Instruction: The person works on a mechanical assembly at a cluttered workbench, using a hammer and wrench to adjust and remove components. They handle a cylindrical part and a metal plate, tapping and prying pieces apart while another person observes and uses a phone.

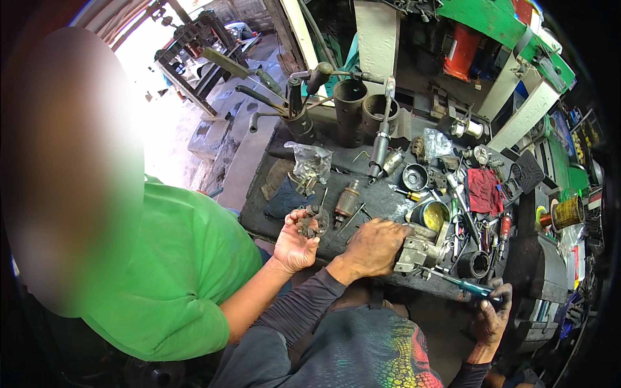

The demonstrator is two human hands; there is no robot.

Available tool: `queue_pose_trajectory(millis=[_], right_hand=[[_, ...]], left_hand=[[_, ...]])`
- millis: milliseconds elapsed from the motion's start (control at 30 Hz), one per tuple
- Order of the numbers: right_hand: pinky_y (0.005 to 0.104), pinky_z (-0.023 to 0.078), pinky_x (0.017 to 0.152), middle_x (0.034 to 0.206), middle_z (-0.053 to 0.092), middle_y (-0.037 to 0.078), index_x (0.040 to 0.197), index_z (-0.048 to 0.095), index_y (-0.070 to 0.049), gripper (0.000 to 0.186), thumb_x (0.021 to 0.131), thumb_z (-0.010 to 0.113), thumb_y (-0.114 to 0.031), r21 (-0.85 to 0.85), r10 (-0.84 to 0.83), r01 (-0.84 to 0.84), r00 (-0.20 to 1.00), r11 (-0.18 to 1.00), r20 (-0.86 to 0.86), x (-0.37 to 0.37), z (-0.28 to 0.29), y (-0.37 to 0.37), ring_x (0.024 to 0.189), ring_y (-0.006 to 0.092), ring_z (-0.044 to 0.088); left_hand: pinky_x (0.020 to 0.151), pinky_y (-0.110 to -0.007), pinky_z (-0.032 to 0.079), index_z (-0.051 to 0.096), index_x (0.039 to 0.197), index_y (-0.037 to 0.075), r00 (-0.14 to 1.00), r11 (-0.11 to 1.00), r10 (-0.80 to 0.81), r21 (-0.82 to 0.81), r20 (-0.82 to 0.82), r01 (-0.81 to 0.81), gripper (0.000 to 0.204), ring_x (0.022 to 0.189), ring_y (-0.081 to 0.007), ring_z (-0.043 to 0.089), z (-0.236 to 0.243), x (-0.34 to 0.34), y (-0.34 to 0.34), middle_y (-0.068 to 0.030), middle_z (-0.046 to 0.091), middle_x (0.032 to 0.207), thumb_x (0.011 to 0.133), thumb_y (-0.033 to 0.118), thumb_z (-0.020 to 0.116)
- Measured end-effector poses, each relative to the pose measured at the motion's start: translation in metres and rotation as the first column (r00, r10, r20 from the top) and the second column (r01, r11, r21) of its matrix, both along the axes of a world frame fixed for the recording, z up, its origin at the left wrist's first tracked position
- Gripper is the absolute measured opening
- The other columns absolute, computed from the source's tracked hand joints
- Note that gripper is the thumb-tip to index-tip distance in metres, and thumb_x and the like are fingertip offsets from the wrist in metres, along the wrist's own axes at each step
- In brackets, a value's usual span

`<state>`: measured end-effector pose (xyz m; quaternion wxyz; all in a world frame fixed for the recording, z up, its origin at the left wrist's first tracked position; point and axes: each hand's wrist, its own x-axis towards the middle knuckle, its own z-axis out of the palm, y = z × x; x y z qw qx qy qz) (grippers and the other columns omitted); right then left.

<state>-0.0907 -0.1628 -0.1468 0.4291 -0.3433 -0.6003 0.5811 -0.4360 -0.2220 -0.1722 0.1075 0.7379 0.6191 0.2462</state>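
Observation:
My left hand [375, 247], its skin darkened with grime, is closed against the side of a grey cast-metal motor housing [417, 251] at the bench's near edge. Some of its fingertips are hidden. In my right hand [491, 317] is the teal handle of a screwdriver [475, 288], whose shaft reaches left to the housing's lower side. Whether the tip sits on a screw is too small to tell. An armature with a copper-coloured middle [347, 203] lies beyond my left hand. To my left, a person in a green shirt holds a round dark metal part [313, 222].
Behind the housing stands a tin with yellowish contents [432, 215]. Wrenches, a red cloth [485, 192] and loose parts crowd the right. A ratchet [383, 139] lies farther back, near metal cylinders holding tools [350, 110]. The person's forearm is close beside my left arm.

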Motion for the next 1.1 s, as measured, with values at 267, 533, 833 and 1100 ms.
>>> queue_pose_trajectory(millis=[267,533,833,1100], right_hand=[[0.0204,0.038,0.057,0.087,0.055,0.001,0.115,0.051,-0.007,0.056,0.088,0.083,-0.044,-0.176,-0.042,0.061,0.993,0.983,0.110,0.001,0.011,-0.005,0.067,0.0073,0.050],[0.0273,0.042,0.069,0.100,0.050,0.004,0.105,0.052,-0.008,0.052,0.090,0.081,-0.049,-0.360,-0.167,0.306,0.915,0.881,0.368,0.004,0.014,0.000,0.085,0.0120,0.050],[0.0269,0.044,0.067,0.099,0.051,0.004,0.116,0.054,-0.006,0.045,0.095,0.072,-0.040,-0.182,-0.087,0.191,0.881,0.965,0.464,0.001,0.017,-0.004,0.074,0.0110,0.051],[0.0308,0.049,0.080,0.109,0.052,0.005,0.131,0.049,-0.007,0.066,0.093,0.075,-0.055,0.018,-0.100,0.102,0.899,0.995,0.427,0.007,0.011,-0.004,0.092,0.0148,0.054]], left_hand=[[0.092,-0.041,0.052,0.065,0.116,0.002,1.000,0.997,-0.002,-0.071,0.009,0.003,0.050,0.102,-0.0277,0.070,-0.004,-0.001,0.001,-0.0110,0.072,0.103,0.068,0.013,0.077],[0.091,-0.043,0.051,0.065,0.114,0.001,1.000,1.000,-0.006,-0.016,0.019,0.006,0.046,0.100,-0.0284,0.070,-0.005,-0.002,0.001,-0.0114,0.072,0.099,0.070,0.011,0.074],[0.093,-0.042,0.051,0.065,0.114,0.002,0.999,0.999,-0.016,-0.032,0.030,0.017,0.045,0.099,-0.0283,0.069,0.002,-0.003,0.001,-0.0108,0.072,0.100,0.071,0.013,0.074],[0.093,-0.042,0.051,0.065,0.114,0.002,0.999,1.000,-0.012,-0.014,0.048,0.012,0.048,0.099,-0.0289,0.069,-0.002,-0.003,0.002,-0.0109,0.071,0.100,0.069,0.014,0.075]])
